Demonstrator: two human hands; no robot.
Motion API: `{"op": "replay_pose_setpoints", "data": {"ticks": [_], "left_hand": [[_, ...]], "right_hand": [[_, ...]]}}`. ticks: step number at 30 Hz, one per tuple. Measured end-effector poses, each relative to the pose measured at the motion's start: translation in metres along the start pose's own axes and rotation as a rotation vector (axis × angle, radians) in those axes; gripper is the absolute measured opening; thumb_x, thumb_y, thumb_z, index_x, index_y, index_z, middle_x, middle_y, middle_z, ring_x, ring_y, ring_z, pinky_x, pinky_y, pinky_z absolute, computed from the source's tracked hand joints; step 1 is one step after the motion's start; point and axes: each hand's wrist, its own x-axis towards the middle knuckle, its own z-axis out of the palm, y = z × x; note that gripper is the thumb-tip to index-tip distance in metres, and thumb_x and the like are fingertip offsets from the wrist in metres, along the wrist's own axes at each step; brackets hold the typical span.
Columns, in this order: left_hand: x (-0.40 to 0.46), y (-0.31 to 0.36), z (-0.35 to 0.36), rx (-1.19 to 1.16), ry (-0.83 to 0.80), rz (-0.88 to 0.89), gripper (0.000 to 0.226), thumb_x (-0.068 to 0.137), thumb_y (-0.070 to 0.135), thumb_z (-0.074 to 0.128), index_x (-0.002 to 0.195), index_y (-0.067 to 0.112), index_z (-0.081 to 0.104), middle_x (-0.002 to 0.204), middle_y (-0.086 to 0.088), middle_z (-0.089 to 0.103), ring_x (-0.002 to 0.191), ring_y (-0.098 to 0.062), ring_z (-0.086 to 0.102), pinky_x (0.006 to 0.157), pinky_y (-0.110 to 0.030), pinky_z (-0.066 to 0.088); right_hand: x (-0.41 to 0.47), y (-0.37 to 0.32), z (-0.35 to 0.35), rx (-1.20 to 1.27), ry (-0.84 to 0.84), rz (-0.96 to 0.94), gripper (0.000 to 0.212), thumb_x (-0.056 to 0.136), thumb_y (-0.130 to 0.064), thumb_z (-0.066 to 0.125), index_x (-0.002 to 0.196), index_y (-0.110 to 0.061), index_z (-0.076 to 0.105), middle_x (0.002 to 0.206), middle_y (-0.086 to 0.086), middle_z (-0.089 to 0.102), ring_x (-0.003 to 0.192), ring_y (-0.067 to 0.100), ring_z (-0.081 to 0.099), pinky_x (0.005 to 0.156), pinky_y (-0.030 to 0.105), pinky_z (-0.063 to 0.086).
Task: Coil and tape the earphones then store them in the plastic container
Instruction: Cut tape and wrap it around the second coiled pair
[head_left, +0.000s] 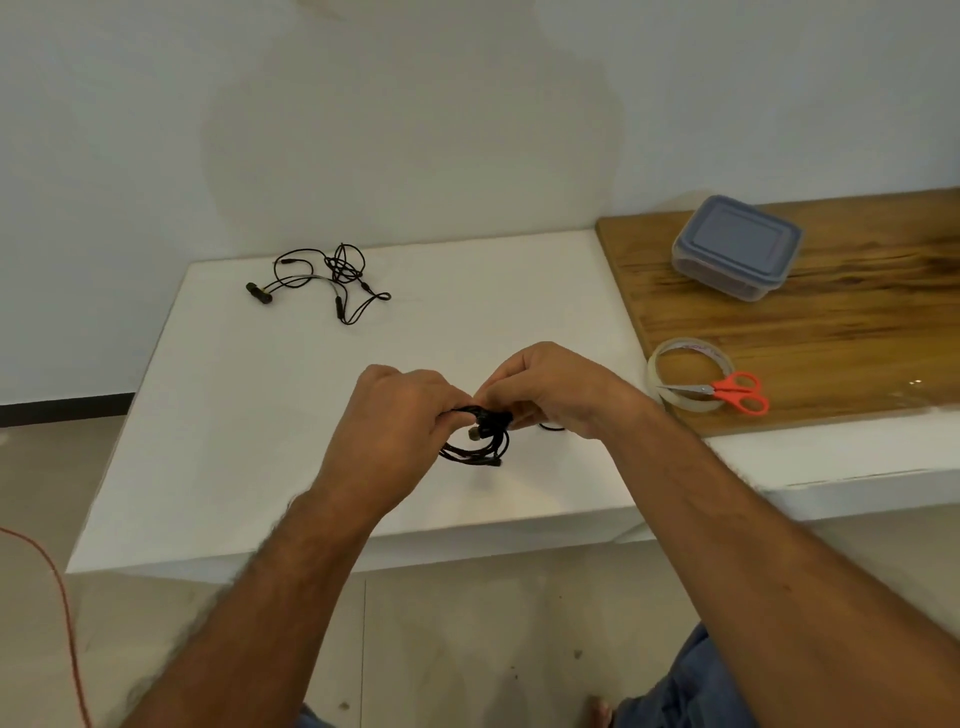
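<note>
item one: coiled black earphones (475, 441), held above the white surface (260, 415), near its front edge. we see our left hand (400, 421) gripping the coil's left side, fingers curled round the loops, and our right hand (550, 389) pinching the bundle's top at its right, fingers bent tight on the cord. a short loop of cord shows under the right hand.

item two: second pair of earphones (327, 280), black, lying loose and tangled at the far left of the surface, well apart from both hands.

item three: plastic container (735, 249), clear with a blue-grey lid on, resting on the wooden board (857, 332) at far right.

item four: roll of clear tape (655, 371), at the board's near left corner.

item five: scissors (727, 391), red-handled, lying across the tape roll, blades pointing left.

item six: orange cord (62, 597) on the floor, lower left.
</note>
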Motion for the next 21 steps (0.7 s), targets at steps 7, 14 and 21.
{"op": "replay_pose_setpoints", "data": {"ticks": [7, 14, 21], "left_hand": [[-0.003, 0.005, 0.003, 0.057, 0.116, 0.211, 0.016, 0.081, 0.020, 0.067, 0.091, 0.017, 0.078, 0.075, 0.004, 0.069, 0.066, -0.018, 0.058, 0.078, -0.027, 0.033], [-0.003, 0.012, 0.008, -0.056, 0.071, 0.271, 0.024, 0.087, 0.025, 0.059, 0.097, 0.014, 0.078, 0.080, 0.002, 0.070, 0.075, -0.011, 0.051, 0.073, -0.018, 0.029], [-0.002, 0.012, 0.006, -0.140, 0.033, 0.097, 0.019, 0.088, 0.024, 0.061, 0.096, 0.016, 0.077, 0.079, 0.004, 0.067, 0.071, -0.010, 0.057, 0.065, -0.020, 0.042]], "right_hand": [[-0.009, -0.006, -0.014, 0.011, -0.185, 0.138, 0.012, 0.087, -0.006, 0.064, 0.092, -0.005, 0.074, 0.089, 0.011, 0.075, 0.087, 0.024, 0.072, 0.096, 0.046, 0.053], [-0.017, -0.004, -0.017, -0.022, -0.321, 0.186, 0.014, 0.090, -0.002, 0.058, 0.097, -0.002, 0.070, 0.088, 0.010, 0.073, 0.095, 0.030, 0.068, 0.098, 0.051, 0.052], [-0.016, -0.007, -0.016, -0.075, -0.248, 0.108, 0.017, 0.088, -0.009, 0.064, 0.100, -0.001, 0.074, 0.094, 0.012, 0.075, 0.089, 0.024, 0.068, 0.100, 0.049, 0.051]]}}
